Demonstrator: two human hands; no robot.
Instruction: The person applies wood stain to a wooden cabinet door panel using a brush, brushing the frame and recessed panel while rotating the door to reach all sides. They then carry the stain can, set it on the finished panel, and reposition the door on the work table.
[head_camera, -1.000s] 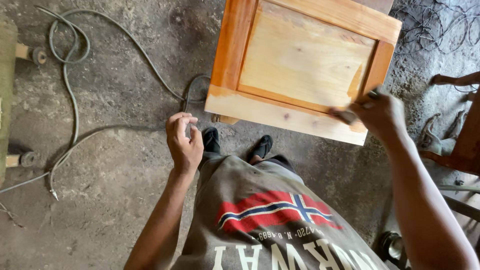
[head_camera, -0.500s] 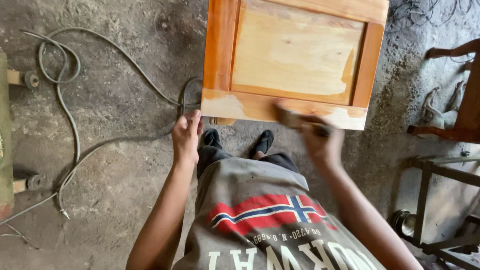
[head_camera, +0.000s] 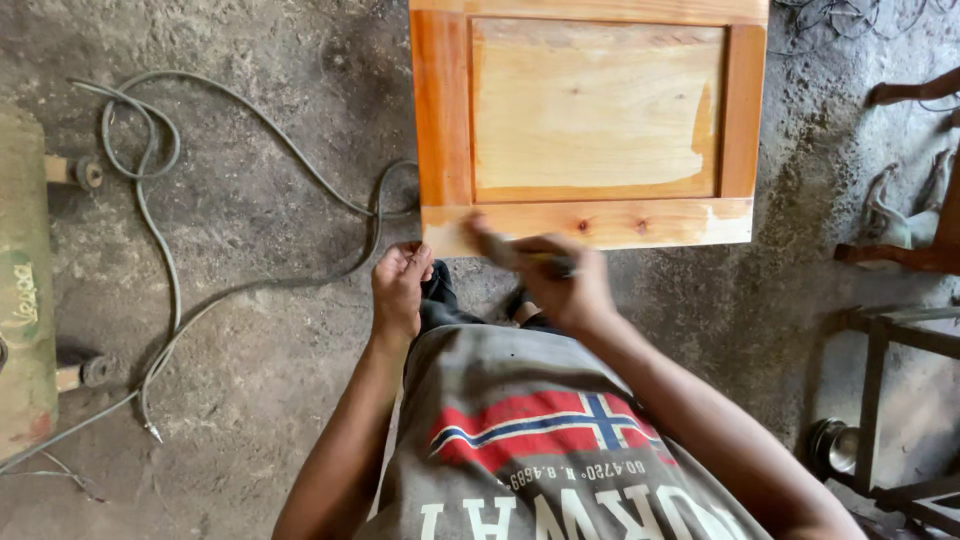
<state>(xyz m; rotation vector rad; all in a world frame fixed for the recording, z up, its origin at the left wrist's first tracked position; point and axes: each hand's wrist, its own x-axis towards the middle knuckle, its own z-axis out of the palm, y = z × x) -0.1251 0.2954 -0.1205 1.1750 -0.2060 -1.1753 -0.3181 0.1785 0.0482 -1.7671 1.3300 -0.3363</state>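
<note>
The floor (head_camera: 250, 330) is rough, stained grey concrete, dusty all over. A grey hose (head_camera: 170, 260) loops and trails across it on the left, running past a worn green tank (head_camera: 25, 300) at the left edge. On the right stand dark wooden furniture legs (head_camera: 905, 245) and a metal frame (head_camera: 880, 400), with a small round tin (head_camera: 832, 447) beside the frame.

A wooden panel door (head_camera: 590, 120) stands just ahead of the person, its frame stained orange, its middle panel paler (part of the bottom rail is pale too, near the left corner).

The left hand (head_camera: 400, 285) is curled loosely, fingers folded in, at the door's lower left corner; whether it grips the edge or only rests against it cannot be told. The left forearm runs straight up from the lower frame, close along the body.

The right hand (head_camera: 560, 280) is closed around a small blurred thing, seemingly a brush (head_camera: 490, 243), whose tip lies on the bottom rail near the left corner. The right arm comes in from the lower right, elbow bent, the forearm angled up and leftward across the grey printed shirt (head_camera: 540, 440). Dark shoes (head_camera: 440, 290) show just below the door.
</note>
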